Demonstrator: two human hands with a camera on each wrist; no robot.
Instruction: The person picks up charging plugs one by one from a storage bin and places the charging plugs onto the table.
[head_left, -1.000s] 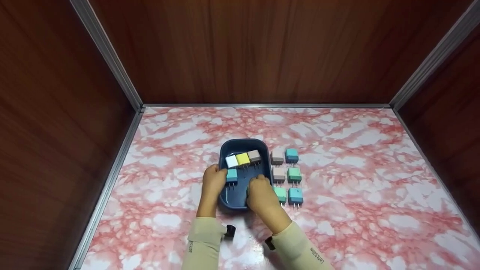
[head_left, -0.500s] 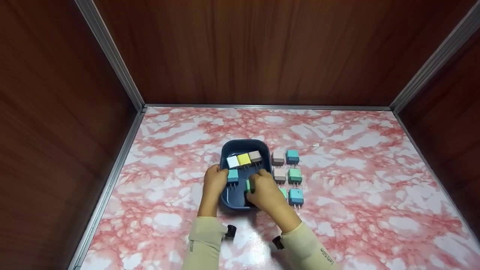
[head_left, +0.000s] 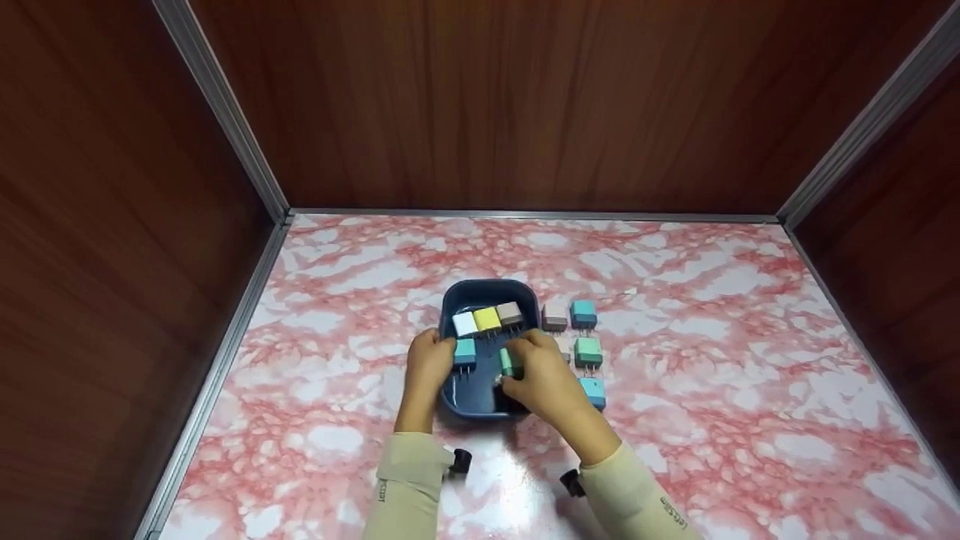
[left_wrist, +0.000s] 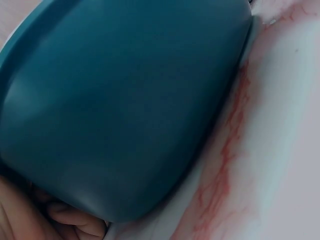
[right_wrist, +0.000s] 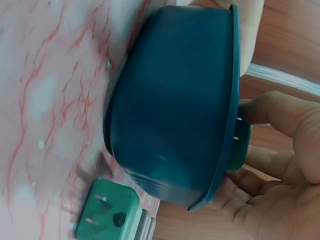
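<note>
A dark blue plastic bin [head_left: 471, 394] stands on the marbled tabletop. My left hand [head_left: 429, 367] grips its left rim; in the left wrist view, curled fingers [left_wrist: 75, 220] show at the wall of the bin [left_wrist: 125, 100]. Between thumb and fingers my right hand [head_left: 551, 382] pinches a green plug charger [head_left: 505, 362] over the bin's right side. In the right wrist view, two metal prongs show on this charger [right_wrist: 241, 150] just past the rim. Inside the bin lie a white charger [head_left: 465, 324], a yellow one [head_left: 487, 319], a beige one [head_left: 509, 313] and a blue one [head_left: 464, 352] beside my left thumb.
Right of the bin, chargers stand in rows: beige [head_left: 554, 316], blue [head_left: 583, 313], green [head_left: 589, 351] and another blue [head_left: 593, 391]. My right hand partly covers this group. Wood-grain panels [head_left: 525, 105] enclose the table's back and sides.
My right hand has risen and shifted right from the bin's lower middle towards its right rim, bringing the green charger into sight. The left hand keeps its grip on the rim.
</note>
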